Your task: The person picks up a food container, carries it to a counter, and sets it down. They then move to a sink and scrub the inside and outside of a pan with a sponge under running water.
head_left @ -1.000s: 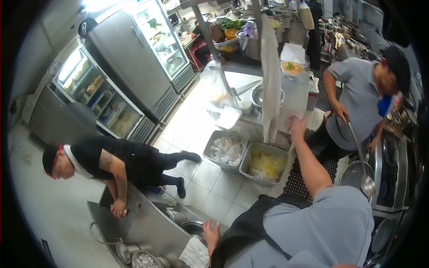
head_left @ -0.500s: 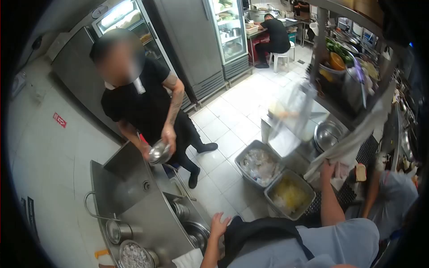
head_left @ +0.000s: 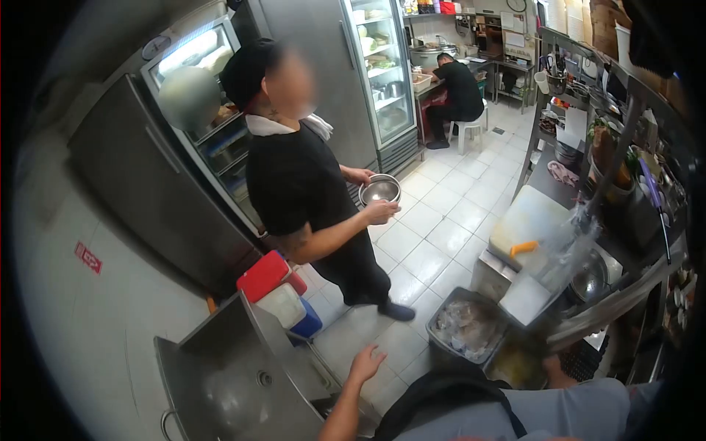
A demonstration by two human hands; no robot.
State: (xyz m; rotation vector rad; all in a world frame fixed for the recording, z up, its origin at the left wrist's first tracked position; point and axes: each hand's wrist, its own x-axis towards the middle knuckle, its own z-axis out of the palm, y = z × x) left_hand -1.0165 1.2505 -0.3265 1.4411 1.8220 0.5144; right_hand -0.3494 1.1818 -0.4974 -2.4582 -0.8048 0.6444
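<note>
My left hand (head_left: 366, 362) is held out over the tiled floor at the lower middle. Its fingers are apart and it holds nothing. At the lower right, my right hand (head_left: 557, 371) is beside a grey bin with yellowish contents (head_left: 518, 364), just below a pale strip (head_left: 618, 309) along the counter. Its fingers are mostly hidden, so any hold cannot be made out. Close by stands a grey bin of crumpled clear plastic (head_left: 465, 327).
A co-worker in black (head_left: 305, 198) holds metal bowls (head_left: 380, 191) ahead of me. Left are a steel sink (head_left: 235, 382) and a red-lidded cooler (head_left: 265, 275). On the right counter are a cutting board (head_left: 526, 213), an orange-handled tool (head_left: 523, 248) and a metal bowl (head_left: 588, 279). Another person (head_left: 460, 88) sits farther back.
The view has swung, so the sink sits lower. The co-worker has turned from the sink toward the right, carrying the bowls. My right hand has come down from the pale strip; my left remains extended.
</note>
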